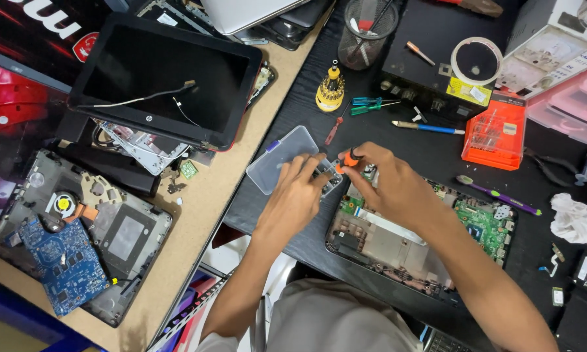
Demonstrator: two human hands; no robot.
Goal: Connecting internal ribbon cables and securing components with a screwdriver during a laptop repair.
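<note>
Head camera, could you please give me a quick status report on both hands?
Right hand pinching orange-handled screwdriver. Left hand fingers steadying small part beside it. Both above opened laptop base. Clear plastic lid beside left hand.

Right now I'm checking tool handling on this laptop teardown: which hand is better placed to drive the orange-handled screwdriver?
The right hand: its fingers already grip the orange-handled screwdriver over the opened laptop base. The left hand is steadying a small part beside the clear plastic tray.
</note>
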